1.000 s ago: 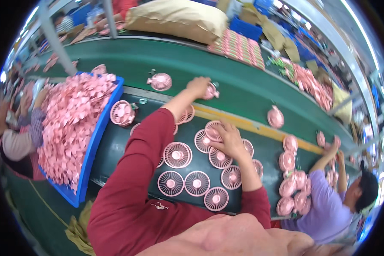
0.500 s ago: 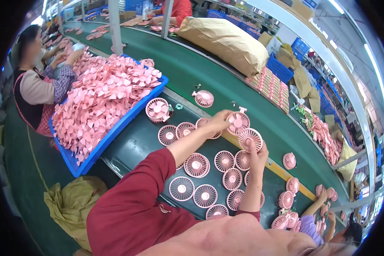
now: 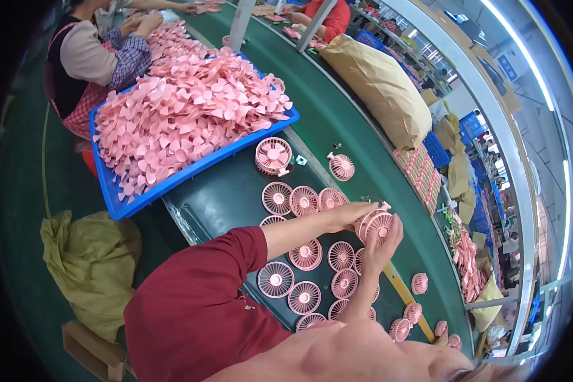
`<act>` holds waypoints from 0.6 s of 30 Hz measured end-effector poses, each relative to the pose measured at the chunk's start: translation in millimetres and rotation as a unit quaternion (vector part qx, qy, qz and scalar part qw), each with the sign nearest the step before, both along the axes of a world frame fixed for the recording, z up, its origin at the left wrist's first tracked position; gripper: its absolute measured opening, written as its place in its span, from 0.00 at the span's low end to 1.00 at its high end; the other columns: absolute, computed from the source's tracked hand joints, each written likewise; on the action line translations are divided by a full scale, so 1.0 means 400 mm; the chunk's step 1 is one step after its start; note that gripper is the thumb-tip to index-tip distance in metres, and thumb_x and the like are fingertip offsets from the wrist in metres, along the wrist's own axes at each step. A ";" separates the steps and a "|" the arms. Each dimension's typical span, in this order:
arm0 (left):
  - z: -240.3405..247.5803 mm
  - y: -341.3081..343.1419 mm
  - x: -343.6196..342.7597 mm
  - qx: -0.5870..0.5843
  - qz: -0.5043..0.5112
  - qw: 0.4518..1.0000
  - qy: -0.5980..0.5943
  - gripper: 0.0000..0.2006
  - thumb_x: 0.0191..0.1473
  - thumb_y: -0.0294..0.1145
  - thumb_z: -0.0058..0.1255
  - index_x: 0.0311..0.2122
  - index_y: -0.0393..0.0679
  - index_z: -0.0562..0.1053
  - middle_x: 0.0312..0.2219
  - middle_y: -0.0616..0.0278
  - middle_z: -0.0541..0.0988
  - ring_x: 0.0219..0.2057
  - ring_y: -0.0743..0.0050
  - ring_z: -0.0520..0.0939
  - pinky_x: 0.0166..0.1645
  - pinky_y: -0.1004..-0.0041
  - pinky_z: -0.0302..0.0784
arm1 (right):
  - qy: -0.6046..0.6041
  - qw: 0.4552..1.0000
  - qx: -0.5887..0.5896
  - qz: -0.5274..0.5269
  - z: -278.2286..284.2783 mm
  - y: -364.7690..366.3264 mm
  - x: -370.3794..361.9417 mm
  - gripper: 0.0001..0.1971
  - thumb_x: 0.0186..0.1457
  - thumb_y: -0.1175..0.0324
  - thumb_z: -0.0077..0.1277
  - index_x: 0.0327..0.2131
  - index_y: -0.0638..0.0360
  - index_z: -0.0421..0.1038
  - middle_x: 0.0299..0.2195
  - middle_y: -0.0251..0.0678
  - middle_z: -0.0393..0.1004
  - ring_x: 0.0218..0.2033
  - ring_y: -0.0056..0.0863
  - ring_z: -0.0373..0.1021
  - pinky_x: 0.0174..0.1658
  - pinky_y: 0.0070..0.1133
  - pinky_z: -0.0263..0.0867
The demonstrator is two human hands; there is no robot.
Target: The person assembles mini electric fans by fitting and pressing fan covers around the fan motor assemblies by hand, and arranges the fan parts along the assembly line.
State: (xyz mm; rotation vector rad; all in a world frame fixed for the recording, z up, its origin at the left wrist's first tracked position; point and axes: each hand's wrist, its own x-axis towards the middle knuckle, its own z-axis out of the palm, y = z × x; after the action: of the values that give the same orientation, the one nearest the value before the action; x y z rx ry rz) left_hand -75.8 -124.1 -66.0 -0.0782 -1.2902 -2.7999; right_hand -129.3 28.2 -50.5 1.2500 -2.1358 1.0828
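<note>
Both hands meet on one pink fan head point(image 3: 367, 219) above the dark green work table. My left hand point(image 3: 350, 215) grips its rear housing from the left, partly hidden behind the wrist. My right hand point(image 3: 384, 246) closes over the round slotted grille point(image 3: 380, 225), which lies against the front of the fan head. Below and left of my hands lie several loose pink grilles point(image 3: 276, 279) in rough rows, some under my left forearm. Another fan housing with its blades showing point(image 3: 274, 156) stands near the blue crate.
A blue crate point(image 3: 200, 159) heaped with pink fan blades point(image 3: 191, 108) stands left. Beyond the table runs a green conveyor belt point(image 3: 369, 153) carrying a fan head point(image 3: 342, 167). A co-worker point(image 3: 92, 57) sorts blades at far left. A brown sack point(image 3: 379, 86) lies across the belt.
The grille in my right hand and the fan head in my left were apart; now they are together. The whole view has shifted and tilted.
</note>
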 end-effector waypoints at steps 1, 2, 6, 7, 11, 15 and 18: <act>-0.024 0.001 -0.022 0.078 0.012 0.996 0.033 0.20 0.65 0.48 0.39 0.52 0.45 0.69 0.42 0.64 0.78 0.40 0.79 0.80 0.42 0.72 0.80 | -0.007 0.999 0.026 0.020 -0.004 -0.014 0.011 0.35 0.50 0.67 0.56 0.61 0.61 0.56 0.58 0.52 0.58 0.60 0.49 0.55 0.62 0.36 0.53; -0.040 -0.001 -0.035 0.078 0.000 0.996 0.044 0.18 0.65 0.47 0.41 0.49 0.45 0.70 0.40 0.64 0.78 0.38 0.79 0.80 0.41 0.72 0.80 | -0.013 0.998 0.051 0.031 -0.010 -0.018 0.016 0.36 0.49 0.67 0.57 0.61 0.62 0.55 0.59 0.52 0.57 0.61 0.49 0.54 0.62 0.36 0.52; -0.058 0.029 -0.066 0.175 0.019 0.984 0.008 0.17 0.64 0.48 0.42 0.43 0.44 0.71 0.34 0.64 0.79 0.33 0.76 0.81 0.36 0.72 0.80 | 0.014 0.997 0.070 0.039 -0.033 -0.034 0.006 0.45 0.49 0.50 0.58 0.64 0.64 0.49 0.63 0.54 0.50 0.64 0.51 0.49 0.65 0.38 0.47; -0.054 0.032 -0.065 0.182 0.049 0.982 -0.007 0.17 0.64 0.49 0.42 0.42 0.44 0.71 0.32 0.64 0.78 0.33 0.77 0.81 0.36 0.73 0.79 | 0.005 0.996 0.075 0.043 -0.043 -0.038 -0.003 0.45 0.51 0.45 0.55 0.64 0.64 0.49 0.63 0.54 0.49 0.64 0.51 0.48 0.65 0.38 0.46; -0.047 0.048 -0.055 0.046 0.194 0.980 0.007 0.17 0.64 0.47 0.42 0.43 0.43 0.70 0.34 0.64 0.77 0.35 0.80 0.78 0.40 0.76 0.75 | -0.238 0.956 -0.036 0.170 -0.076 -0.076 -0.003 0.49 0.56 0.32 0.39 0.65 0.64 0.42 0.64 0.51 0.50 0.65 0.43 0.49 0.65 0.34 0.47; -0.049 0.091 -0.043 -0.164 0.414 0.887 0.120 0.13 0.65 0.39 0.40 0.46 0.40 0.67 0.36 0.56 0.74 0.38 0.68 0.78 0.43 0.70 0.73 | -0.386 0.899 -0.105 0.180 -0.090 -0.106 -0.017 0.44 0.59 0.35 0.37 0.64 0.64 0.46 0.59 0.45 0.55 0.61 0.36 0.56 0.62 0.29 0.53; -0.018 0.102 -0.031 -0.269 0.452 0.838 0.148 0.13 0.64 0.37 0.41 0.48 0.39 0.66 0.38 0.51 0.71 0.40 0.55 0.77 0.44 0.65 0.72 | -0.363 0.906 -0.119 0.184 -0.095 -0.083 -0.034 0.41 0.60 0.37 0.35 0.62 0.64 0.48 0.56 0.43 0.60 0.57 0.33 0.61 0.59 0.28 0.56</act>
State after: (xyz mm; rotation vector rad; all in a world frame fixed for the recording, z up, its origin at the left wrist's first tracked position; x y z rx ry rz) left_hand -88.0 -83.1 -73.1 0.0631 -1.4613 -1.5340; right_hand -143.1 -5.0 -88.5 1.2859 -2.1786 2.1855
